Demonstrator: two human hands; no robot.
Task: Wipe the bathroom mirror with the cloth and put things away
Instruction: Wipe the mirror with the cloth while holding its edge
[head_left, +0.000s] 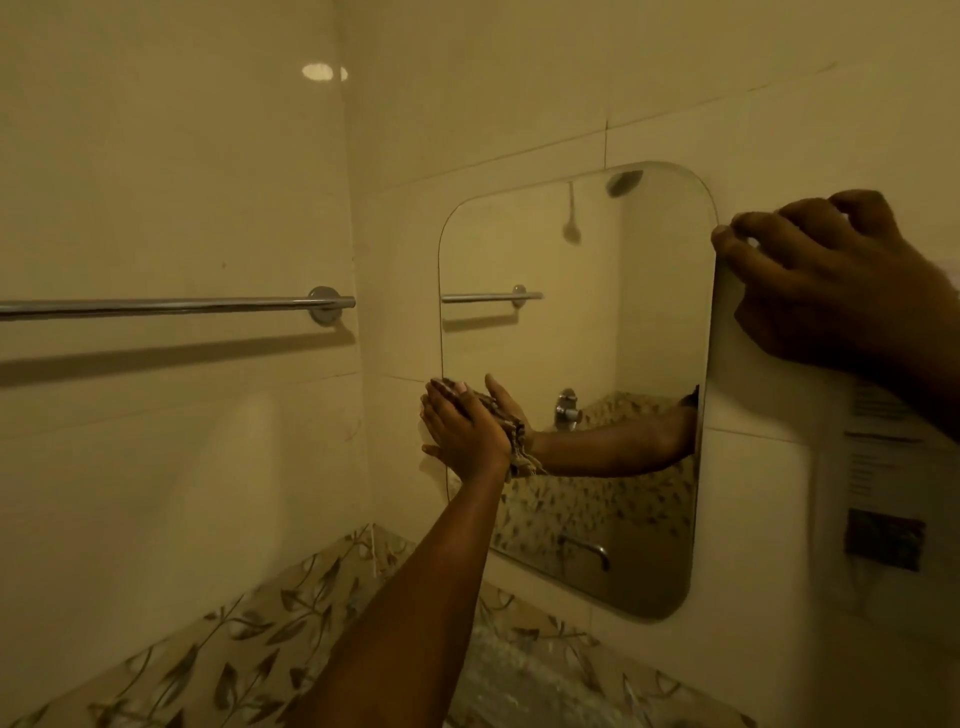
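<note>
Landmark is the mirror (571, 364), fixed upright on the tiled wall with its long axis vertical. Left hand (462, 431) presses the cloth (511, 434) flat against the mirror's left edge, roughly two-thirds of the way down; fingers extended and together, palm on cloth, not curled round it. Cloth is mostly hidden under the palm, with a fringe showing at the wrist side. Right hand (821, 280) is at the mirror's upper right corner, fingers bent with tips on the edge, apparently steadying it. Unwiped glass lies right of and above the cloth, so the next stroke likely runs right or up. Left hand is the nearer, working one.
</note>
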